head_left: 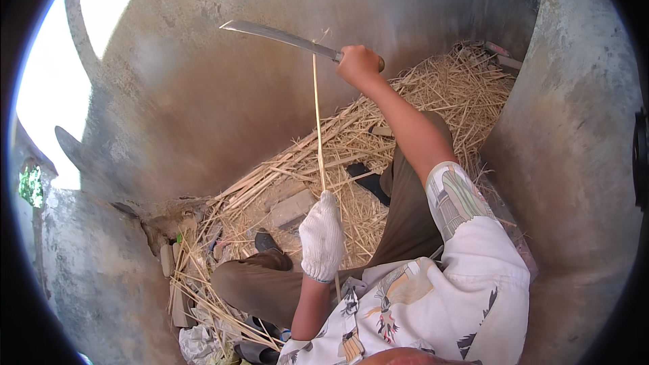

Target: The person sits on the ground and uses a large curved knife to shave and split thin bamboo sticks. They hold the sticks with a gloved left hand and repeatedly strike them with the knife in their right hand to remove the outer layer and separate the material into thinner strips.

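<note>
Nearest, toward 5 o'clock: patterned shirt (433, 297). At 11: long knife (270, 32), blade laid across upper end of pale strip (318, 115); bite depth cannot be told. Strip aligned to 12, held at 6 by gloved left hand (321, 240), fingers curled tight. Near 12:30: knife clenched in bare right hand (359, 67), fingers fully wrapped. Step judged: strip being split or shaved; steady grip, controlled stroke called for.

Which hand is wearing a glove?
The left hand, in a white knitted glove, holding the thin, pale-yellow strip; the right hand is bare, gripping the long, curved metal knife.
</note>
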Motion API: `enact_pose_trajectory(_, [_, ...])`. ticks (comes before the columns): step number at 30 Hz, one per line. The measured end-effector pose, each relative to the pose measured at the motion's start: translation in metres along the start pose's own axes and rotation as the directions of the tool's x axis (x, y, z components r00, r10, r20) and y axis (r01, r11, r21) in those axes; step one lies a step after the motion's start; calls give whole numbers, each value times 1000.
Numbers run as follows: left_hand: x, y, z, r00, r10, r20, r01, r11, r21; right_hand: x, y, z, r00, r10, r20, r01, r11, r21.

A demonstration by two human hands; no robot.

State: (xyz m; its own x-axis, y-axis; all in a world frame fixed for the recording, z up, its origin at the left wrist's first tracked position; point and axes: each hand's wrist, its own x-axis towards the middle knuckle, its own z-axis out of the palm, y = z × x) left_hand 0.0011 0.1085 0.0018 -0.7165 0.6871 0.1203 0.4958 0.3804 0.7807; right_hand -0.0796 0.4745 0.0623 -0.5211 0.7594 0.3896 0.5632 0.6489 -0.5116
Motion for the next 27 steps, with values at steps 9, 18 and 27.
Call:
enact_pose_trajectory(9, [-16, 14, -1, 868, -312, 387, 492, 649, -580, 19, 59, -45, 895, 378, -238, -243, 859, 451])
enact_pose_trajectory(18, [-1, 22, -11, 905, -150, 397, 416, 501, -759, -13, 34, -40, 994, -24, -102, 43, 982, 186])
enact_pose_trajectory(27, [9, 1, -14, 954, -288, 86, 284, 770, -571, -49, -16, -12, 909, -339, 243, 381, 912, -153])
